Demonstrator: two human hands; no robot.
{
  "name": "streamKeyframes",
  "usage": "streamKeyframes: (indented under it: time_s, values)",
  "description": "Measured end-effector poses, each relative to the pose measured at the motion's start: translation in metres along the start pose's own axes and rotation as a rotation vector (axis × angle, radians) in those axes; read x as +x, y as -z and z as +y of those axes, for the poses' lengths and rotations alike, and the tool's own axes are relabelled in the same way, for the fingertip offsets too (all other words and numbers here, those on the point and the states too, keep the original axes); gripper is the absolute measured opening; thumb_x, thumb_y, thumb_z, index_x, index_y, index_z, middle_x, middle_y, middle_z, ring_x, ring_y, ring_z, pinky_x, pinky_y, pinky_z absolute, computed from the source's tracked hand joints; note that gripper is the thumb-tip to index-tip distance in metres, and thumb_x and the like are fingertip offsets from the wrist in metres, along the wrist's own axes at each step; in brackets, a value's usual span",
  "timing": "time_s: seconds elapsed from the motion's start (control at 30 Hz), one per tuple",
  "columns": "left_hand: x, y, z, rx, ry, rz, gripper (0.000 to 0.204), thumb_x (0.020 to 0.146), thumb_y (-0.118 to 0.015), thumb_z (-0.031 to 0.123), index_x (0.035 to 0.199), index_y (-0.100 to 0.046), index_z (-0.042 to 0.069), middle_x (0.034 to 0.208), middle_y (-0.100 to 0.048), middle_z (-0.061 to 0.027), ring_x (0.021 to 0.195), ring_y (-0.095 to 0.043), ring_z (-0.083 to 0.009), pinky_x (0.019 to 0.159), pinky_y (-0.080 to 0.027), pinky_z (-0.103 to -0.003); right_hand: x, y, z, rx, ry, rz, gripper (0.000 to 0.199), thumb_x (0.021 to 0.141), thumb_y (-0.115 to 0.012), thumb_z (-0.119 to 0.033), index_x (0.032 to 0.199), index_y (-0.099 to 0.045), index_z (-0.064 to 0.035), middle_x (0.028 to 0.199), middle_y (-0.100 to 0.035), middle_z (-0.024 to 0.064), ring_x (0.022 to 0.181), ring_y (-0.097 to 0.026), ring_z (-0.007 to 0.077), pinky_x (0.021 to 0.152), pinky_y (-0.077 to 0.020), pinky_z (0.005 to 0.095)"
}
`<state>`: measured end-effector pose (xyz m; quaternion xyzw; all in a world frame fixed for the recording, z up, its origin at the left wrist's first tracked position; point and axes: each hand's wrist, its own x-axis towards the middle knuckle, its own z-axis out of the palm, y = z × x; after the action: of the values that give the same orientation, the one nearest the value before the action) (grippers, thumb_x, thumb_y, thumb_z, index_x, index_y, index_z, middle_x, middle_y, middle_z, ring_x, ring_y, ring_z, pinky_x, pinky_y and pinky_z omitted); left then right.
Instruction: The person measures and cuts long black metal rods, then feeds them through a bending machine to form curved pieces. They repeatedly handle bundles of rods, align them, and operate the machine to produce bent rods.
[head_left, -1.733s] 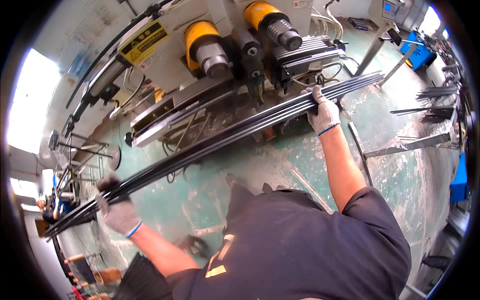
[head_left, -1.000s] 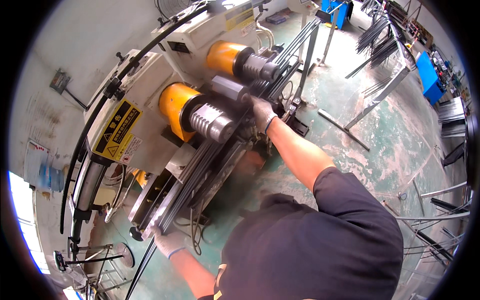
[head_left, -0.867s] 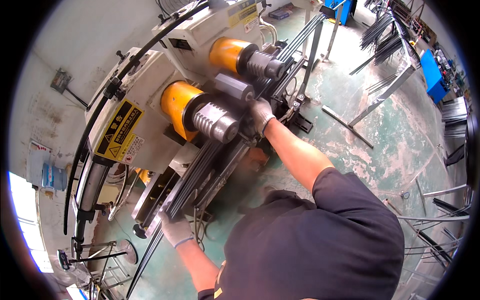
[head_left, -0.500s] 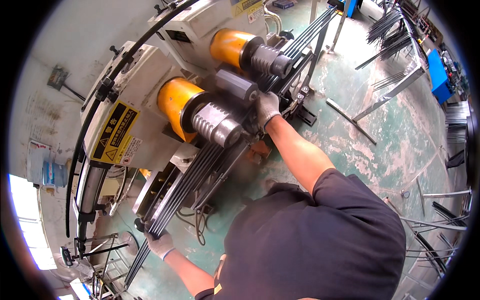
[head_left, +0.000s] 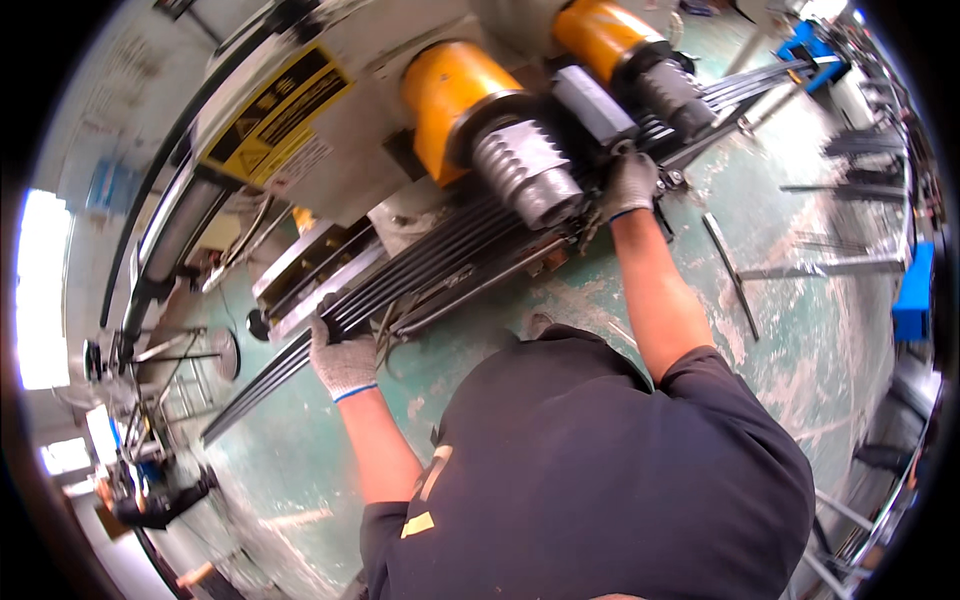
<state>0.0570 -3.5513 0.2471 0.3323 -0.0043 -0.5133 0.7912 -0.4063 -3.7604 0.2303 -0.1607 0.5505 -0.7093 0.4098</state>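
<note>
Several long dark metal bars lie side by side, running slantwise under the heads of a machine. My left hand, in a pale knit glove with a blue cuff edge, is closed round the bars near their left end. Farther right, my gloved right hand is curled beneath the end of a grey angular metal block, close to the bars. What its fingers grip is hidden. Between my hands a ridged steel cylinder sticks out from an orange housing.
A second orange housing carries another ridged cylinder. A warning plate is on the machine's side. Metal stock lies on a rack at right, with a blue box nearby. Another person shows at lower left.
The view has swung, so the machine and bars sit farther right and flatter. My left hand appears farther up along the bars; my right hand stays by the block.
</note>
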Motion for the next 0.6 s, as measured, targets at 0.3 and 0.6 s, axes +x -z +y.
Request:
streamKeyframes:
  time_s: [0.3,0.6]
  values:
    - [0.012,0.038,0.034,0.092,-0.228,0.053,0.034,0.110,-0.058,0.030,0.124,-0.069,0.002,0.122,-0.074,-0.0157,0.118,-0.069,-0.0343,0.113,-0.054,-0.051,0.018,-0.002,0.003,0.137,-0.112,0.044,0.041,0.104,-0.067,-0.041,0.102,-0.075,-0.0006,0.094,-0.074,0.0106,0.082,-0.072,0.0239,0.075,-0.0589,0.0407]
    - [-0.019,-0.017,-0.021,0.008,-0.027,0.118,0.039,0.107,-0.064,0.039,0.125,-0.069,0.005,0.124,-0.074,-0.0125,0.121,-0.067,-0.0328,0.113,-0.049,-0.054,0.081,0.052,0.049,-1.303,0.376,-0.154,0.029,0.087,-0.078,-0.029,0.113,-0.079,-0.0144,0.116,-0.078,0.0132,0.111,-0.074,0.0261,0.097,-0.0585,0.0403]
